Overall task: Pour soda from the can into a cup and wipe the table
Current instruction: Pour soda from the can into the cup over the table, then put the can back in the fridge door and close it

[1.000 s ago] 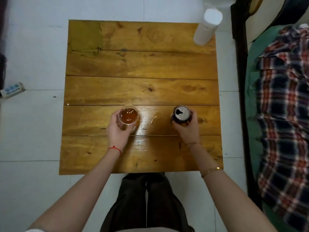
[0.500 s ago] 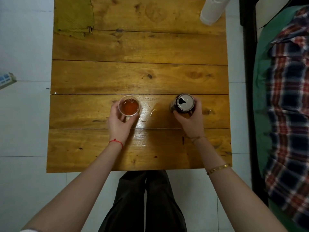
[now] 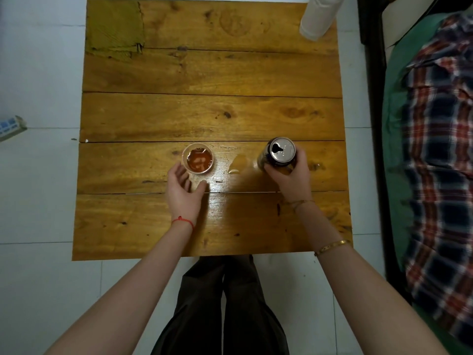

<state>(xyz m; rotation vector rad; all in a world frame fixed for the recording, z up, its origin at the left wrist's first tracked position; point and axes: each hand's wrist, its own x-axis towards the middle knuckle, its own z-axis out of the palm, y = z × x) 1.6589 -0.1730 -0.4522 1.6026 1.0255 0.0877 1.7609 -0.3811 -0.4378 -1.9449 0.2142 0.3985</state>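
Observation:
A clear cup [image 3: 197, 159] holding amber soda stands on the wooden table [image 3: 210, 116]. Just behind it, towards me, my left hand [image 3: 182, 190] lies with loose fingers, slightly apart from the cup. An opened dark can [image 3: 279, 155] stands upright to the right, and my right hand [image 3: 290, 178] grips its near side. A small wet patch of spilled soda [image 3: 236, 165] shines on the wood between cup and can. A green cloth [image 3: 114, 26] lies flat on the table's far left corner.
A white cylindrical container [image 3: 318, 16] stands at the table's far right corner. A bed with a plaid cloth [image 3: 440, 149] runs along the right side. White tiled floor surrounds the table, with a small box [image 3: 10, 126] at the left.
My left hand has let go of the cup and drawn back a little. The right hand still grips the can. The view has tilted down and moved closer to the table.

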